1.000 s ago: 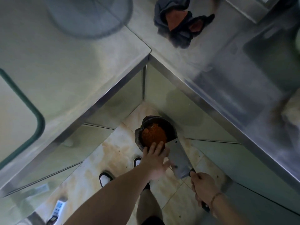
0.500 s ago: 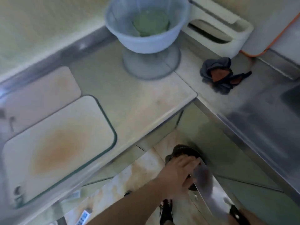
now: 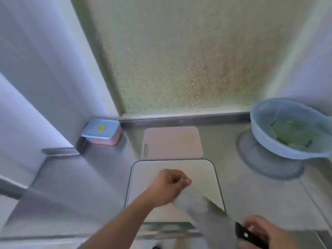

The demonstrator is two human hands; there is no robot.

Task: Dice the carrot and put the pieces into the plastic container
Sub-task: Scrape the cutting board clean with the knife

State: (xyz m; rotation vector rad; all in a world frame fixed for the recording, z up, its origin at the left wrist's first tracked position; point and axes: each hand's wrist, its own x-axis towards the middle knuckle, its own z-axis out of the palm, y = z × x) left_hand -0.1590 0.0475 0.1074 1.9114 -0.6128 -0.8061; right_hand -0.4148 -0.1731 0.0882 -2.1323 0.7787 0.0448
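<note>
My left hand [image 3: 171,184] hovers over the white cutting board [image 3: 203,175] with its fingers curled in and nothing visible in them. At the bottom right, my right hand [image 3: 260,232] grips the black handle of a cleaver [image 3: 204,212]. The cleaver's blurred blade lies across the board's near right corner. A pink plastic container with a blue lid [image 3: 101,132] stands in the back left corner of the steel counter, lid on. No carrot is in view.
A pink cutting board [image 3: 172,142] lies just behind the white one. A pale blue bowl with a strainer and green leaves [image 3: 291,130] stands at the right. A wall runs along the back and a white surface rises at the left.
Both hands and the cleaver have come up from a dark bin of orange scraps on the floor to the white board. My view lifted from floor to counter.
</note>
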